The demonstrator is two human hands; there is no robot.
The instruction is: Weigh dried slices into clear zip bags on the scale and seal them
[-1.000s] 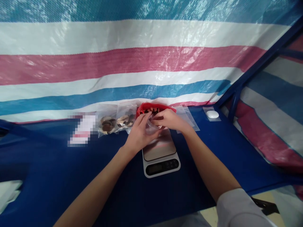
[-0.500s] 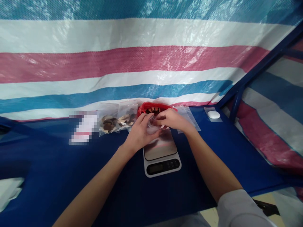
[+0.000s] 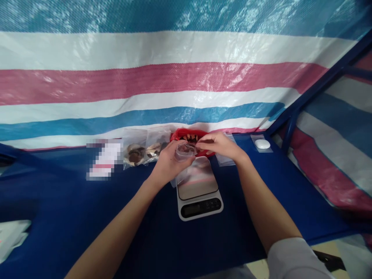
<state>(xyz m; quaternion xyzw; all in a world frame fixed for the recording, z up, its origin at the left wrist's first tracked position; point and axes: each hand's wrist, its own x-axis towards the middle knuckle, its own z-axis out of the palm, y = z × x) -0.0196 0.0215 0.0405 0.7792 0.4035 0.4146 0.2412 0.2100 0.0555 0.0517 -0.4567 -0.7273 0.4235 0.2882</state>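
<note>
By the white, silver-topped scale [image 3: 198,182], left hand [image 3: 168,161] holds clear plastic container [image 3: 183,154], not yet set down. Red plastic bag [image 3: 179,133] still part-filled; right hand [image 3: 222,145] narrowed, hold unclear.

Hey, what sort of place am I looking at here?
Possibly a makeshift work booth: striped woven plastic sheeting hangs behind a blue tabletop, which bears a digital scale and clear plastic bags.

I hold a clear plastic bag [image 3: 184,151], mouth open, near the scale's [image 3: 199,180] far edge; beyond the scale, a red bag [image 3: 200,133] gapes over dark-and-pale pieces [image 3: 190,138].
</note>
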